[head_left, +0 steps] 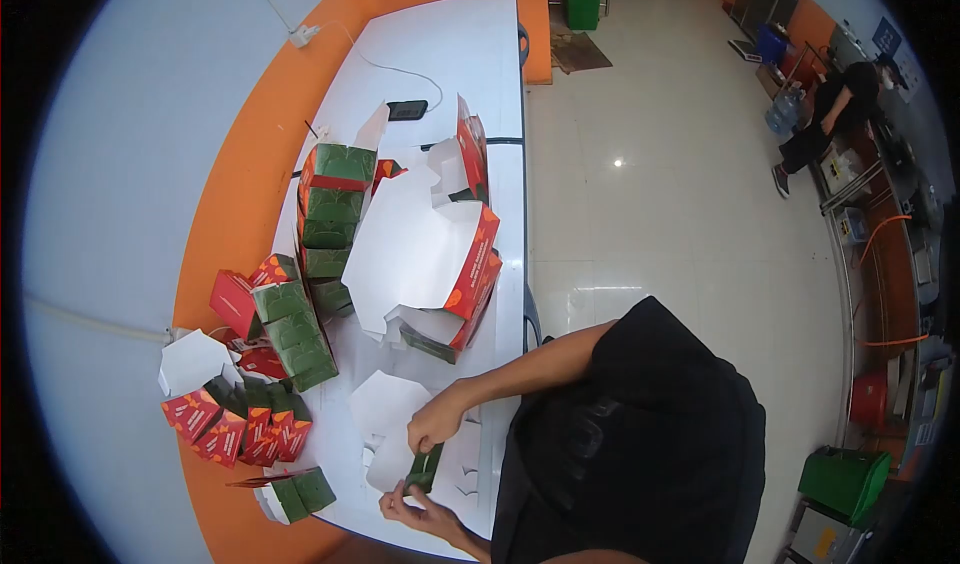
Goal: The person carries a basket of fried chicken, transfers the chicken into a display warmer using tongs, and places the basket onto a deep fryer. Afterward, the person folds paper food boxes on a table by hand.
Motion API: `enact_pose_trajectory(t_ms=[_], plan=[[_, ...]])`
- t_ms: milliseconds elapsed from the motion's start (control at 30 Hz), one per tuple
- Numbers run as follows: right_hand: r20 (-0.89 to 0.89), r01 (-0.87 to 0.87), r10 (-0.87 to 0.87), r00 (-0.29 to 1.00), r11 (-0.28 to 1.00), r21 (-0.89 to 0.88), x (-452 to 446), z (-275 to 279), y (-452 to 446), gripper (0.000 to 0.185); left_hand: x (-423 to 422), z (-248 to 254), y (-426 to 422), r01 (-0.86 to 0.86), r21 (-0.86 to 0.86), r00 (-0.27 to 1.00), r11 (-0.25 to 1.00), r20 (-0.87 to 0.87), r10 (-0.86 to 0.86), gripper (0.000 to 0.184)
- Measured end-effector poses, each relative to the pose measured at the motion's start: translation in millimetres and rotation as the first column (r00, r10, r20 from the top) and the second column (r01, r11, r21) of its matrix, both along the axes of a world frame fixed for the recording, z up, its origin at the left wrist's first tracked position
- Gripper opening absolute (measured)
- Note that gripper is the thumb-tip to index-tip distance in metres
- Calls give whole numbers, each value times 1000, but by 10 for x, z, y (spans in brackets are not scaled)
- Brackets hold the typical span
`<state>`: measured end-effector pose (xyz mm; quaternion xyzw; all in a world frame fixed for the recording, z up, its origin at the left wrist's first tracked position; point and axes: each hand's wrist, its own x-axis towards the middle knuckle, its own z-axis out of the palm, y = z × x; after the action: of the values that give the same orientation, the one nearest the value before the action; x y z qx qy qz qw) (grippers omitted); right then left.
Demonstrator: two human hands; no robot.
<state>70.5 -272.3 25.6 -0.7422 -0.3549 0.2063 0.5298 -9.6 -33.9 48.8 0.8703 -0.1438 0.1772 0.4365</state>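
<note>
Near the front end of the white table (pixel 345 434), my left hand (pixel 437 421) and my right hand (pixel 412 509) are both on a partly folded carton (pixel 425 467) with a green patterned side and white inner faces. One hand, fingers curled, grips the top end of the green panel. The other holds its lower end, with some fingers spread. White flaps of the carton lie flat around them. Just beyond is a stack of unfolded white and red cartons (pixel 415 254).
Folded green and red boxes (pixel 293 334) are piled along the left edge, against the orange wall band (pixel 215 224). A black phone (pixel 407 111) with a cable lies farther back. Another person (pixel 845 104) stands at a counter on the far right.
</note>
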Motion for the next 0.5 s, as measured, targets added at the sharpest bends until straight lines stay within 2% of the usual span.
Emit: enact_pose_trajectory(t_ms=[67, 167, 200, 300, 333, 433, 500], plan=[[18, 11, -12, 1000, 999, 51, -35, -165, 74, 23, -10, -60, -131, -53, 158, 998, 986, 39, 47, 13], [47, 100, -103, 994, 993, 64, -110, -218, 150, 24, -70, -79, -335, -134, 180, 990, 975, 57, 125, 14], [44, 67, -69, 997, 997, 48, -114, -147, 133, 23, -88, -94, -330, -172, 236, 982, 956, 114, 149, 19], [74, -12, 12, 997, 1000, -2, -77, -12, 132, 21, -69, -266, -329, -355, -178, 902, 918, 191, 386, 23], [108, -18, 20, 994, 1000, -18, -54, -25, 176, 20, -74, -280, -308, -395, -194, 887, 898, 173, 428, 25], [142, -30, 39, 989, 997, -68, -38, -43, 267, 19, -198, -259, -248, -200, 49, 965, 979, 182, 188, 26], [171, -70, 93, 981, 989, -134, -36, 31, 276, 18, -269, -223, -287, -65, 78, 993, 995, 109, 56, 20]])
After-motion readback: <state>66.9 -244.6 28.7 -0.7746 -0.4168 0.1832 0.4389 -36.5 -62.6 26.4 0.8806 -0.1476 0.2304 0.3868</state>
